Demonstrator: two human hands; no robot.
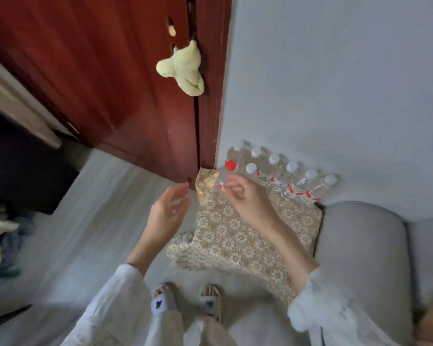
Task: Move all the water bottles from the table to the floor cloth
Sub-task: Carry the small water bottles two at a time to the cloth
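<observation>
Red-capped bottle (226, 171) pinched in right hand (245, 196) fingers (229, 187) above cloth (235, 236).

red-capped bottle (226, 171) body behind right hand (245, 198), left-edge clutter (3, 236) blurred

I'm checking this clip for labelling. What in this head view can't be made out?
- Table: not in the head view, so any bottles left on it can't be counted.
- Red-capped bottle: body hidden behind the right hand; whether it stands on the cloth is unclear.
- White-capped bottles: labels blurred, unreadable.
- Left hand: motion-blurred; seems to hold nothing.
- Items at the left edge: blurred, cut off.
</observation>
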